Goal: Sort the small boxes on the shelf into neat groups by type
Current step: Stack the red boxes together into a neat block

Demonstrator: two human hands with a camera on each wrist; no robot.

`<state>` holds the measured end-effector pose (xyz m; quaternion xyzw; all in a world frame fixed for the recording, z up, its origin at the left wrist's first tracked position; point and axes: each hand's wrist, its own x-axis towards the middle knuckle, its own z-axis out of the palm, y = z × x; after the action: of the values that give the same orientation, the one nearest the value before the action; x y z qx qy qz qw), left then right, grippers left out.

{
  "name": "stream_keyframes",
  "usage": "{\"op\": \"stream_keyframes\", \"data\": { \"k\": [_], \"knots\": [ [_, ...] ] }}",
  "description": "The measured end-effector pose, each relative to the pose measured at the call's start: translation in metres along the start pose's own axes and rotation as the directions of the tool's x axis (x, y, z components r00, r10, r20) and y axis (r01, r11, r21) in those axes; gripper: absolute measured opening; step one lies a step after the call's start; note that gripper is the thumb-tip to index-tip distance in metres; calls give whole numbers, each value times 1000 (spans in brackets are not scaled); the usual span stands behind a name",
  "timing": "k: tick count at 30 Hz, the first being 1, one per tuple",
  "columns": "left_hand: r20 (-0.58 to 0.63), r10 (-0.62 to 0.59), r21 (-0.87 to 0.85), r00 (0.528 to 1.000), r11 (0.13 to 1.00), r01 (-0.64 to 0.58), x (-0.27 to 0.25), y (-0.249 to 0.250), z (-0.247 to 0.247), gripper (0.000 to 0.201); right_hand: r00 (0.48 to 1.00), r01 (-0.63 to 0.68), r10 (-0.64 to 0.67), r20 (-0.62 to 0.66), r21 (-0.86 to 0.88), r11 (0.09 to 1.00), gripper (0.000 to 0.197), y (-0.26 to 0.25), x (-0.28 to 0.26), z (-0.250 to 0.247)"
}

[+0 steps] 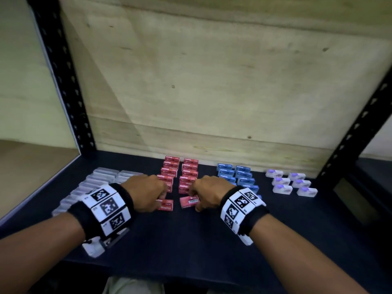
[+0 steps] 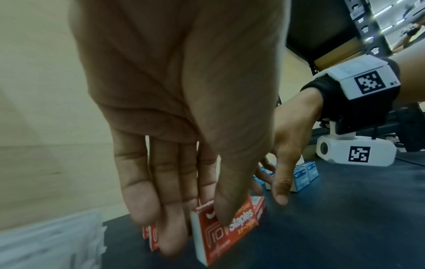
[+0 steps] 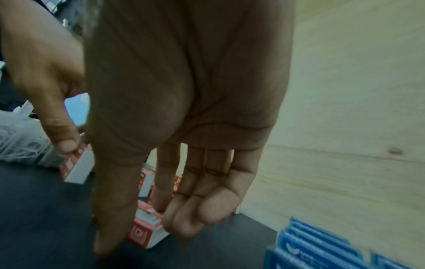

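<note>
Two columns of red staple boxes point(image 1: 188, 174) stand at the middle of the dark shelf mat point(image 1: 191, 240). At the near end of the left column, my left hand point(image 1: 162, 197) pinches a red staple box point(image 1: 166, 205) between thumb and fingers. In the left wrist view this box point(image 2: 239, 223) stands on its edge with the thumb on its printed face. My right hand point(image 1: 194, 200) holds a second red box point(image 1: 188, 202), tilted with its barcode up, at the near end of the right column. In the right wrist view that box point(image 3: 142, 234) lies between thumb and fingers.
Clear plastic boxes point(image 1: 101, 179) fill the left of the mat. Blue boxes point(image 1: 239, 177) stand in two columns right of the red ones, and white boxes with purple tops point(image 1: 290, 183) stand further right. A wooden back board point(image 1: 212, 92) and black shelf posts point(image 1: 70, 92) enclose the shelf.
</note>
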<state>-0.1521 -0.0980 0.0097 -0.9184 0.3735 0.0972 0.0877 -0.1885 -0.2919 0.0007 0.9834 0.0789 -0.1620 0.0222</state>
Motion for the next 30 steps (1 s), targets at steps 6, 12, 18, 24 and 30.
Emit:
{"op": "stream_keyframes", "data": {
  "k": [6,12,18,24,30],
  "knots": [
    [-8,-30,-48,1000,998,30,-4,-2,6,8,999,14,-14,-51,12,1000,34,1,2,9],
    [-21,-51,-119,998,992,48,-10,-1,16,11,999,34,-32,-33,70,997,31,1,-6,11],
    [-50,-49,-226,998,973,37,-13,0,36,7,1000,7,-10,12,191,982,22,-3,-21,17],
    [-176,-50,-319,983,948,-9,-21,5,62,13,1000,-28,26,13,216,976,26,-13,-43,31],
    [-259,-87,-440,962,897,-37,-27,-1,89,8,995,-26,52,-90,267,963,31,-22,-55,52]
  ]
}}
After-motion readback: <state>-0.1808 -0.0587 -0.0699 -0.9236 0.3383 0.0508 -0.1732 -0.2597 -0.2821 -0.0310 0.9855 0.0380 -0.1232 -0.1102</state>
